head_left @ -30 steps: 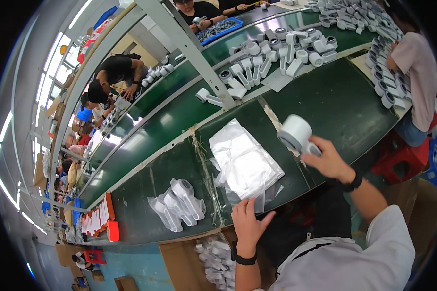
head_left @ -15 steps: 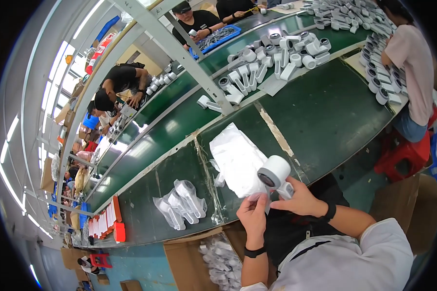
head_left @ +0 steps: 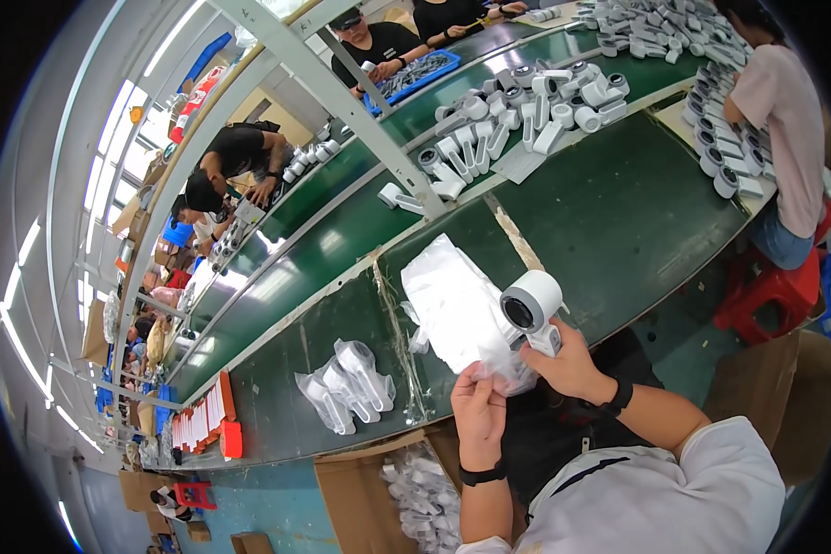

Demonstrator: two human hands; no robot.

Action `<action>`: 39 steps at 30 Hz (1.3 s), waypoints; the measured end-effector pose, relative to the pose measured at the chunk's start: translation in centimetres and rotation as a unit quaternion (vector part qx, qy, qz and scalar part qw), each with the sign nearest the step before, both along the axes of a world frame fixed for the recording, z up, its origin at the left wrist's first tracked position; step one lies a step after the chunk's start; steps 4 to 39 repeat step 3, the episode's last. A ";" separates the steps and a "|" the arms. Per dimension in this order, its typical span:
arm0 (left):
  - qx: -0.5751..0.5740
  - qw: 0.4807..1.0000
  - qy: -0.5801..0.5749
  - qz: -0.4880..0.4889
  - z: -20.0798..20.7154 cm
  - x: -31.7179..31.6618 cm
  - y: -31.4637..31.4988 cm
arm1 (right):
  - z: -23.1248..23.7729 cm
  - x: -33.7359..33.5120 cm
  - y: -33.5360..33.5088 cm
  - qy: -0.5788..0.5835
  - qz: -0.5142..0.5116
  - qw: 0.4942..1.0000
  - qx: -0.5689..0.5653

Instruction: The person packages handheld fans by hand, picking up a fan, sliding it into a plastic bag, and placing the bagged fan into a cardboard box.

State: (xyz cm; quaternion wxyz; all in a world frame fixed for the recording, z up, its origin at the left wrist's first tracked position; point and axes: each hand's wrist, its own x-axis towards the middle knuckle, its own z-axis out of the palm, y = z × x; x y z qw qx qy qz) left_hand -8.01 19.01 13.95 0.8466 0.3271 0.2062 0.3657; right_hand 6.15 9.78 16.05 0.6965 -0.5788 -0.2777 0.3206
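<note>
A white hand-held device [head_left: 539,294], with a drum-shaped head and a dark round end, is gripped by its handle in my right hand [head_left: 577,367]. My left hand [head_left: 478,411] is closed, pinching the edge of a clear plastic bag [head_left: 513,367] just below and left of the device. The device's head stays outside the bag; how far the handle end reaches toward it is hard to make out. Beyond my hands, a stack of white plastic bags [head_left: 448,291] lies on the green table [head_left: 609,249]. Several bagged devices [head_left: 349,383] rest together to the left.
An open carton [head_left: 360,503] of bagged devices stands below the table edge. Orange-and-white boxes [head_left: 203,420] line the table's left end. A metal post [head_left: 360,120] rises at the far edge, before heaped devices [head_left: 535,102]. A co-worker [head_left: 776,129] sits at right; others work across.
My right hand has lifted the device slightly up and to the right. The clear bag now shows more spread out between my hands.
</note>
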 end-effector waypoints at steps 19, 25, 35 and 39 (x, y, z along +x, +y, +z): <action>-0.007 0.998 0.042 0.047 1.2 0.4 -0.2 | -0.3 0.1 0.2 0.008 -0.023 1.000 0.015; -0.007 0.998 0.042 0.047 1.2 0.4 -0.2 | -0.3 0.1 0.2 0.008 -0.023 1.000 0.015; -0.007 0.998 0.042 0.047 1.2 0.4 -0.2 | -0.3 0.1 0.2 0.008 -0.023 1.000 0.015; -0.007 0.998 0.042 0.047 1.2 0.4 -0.2 | -0.3 0.1 0.2 0.008 -0.023 1.000 0.015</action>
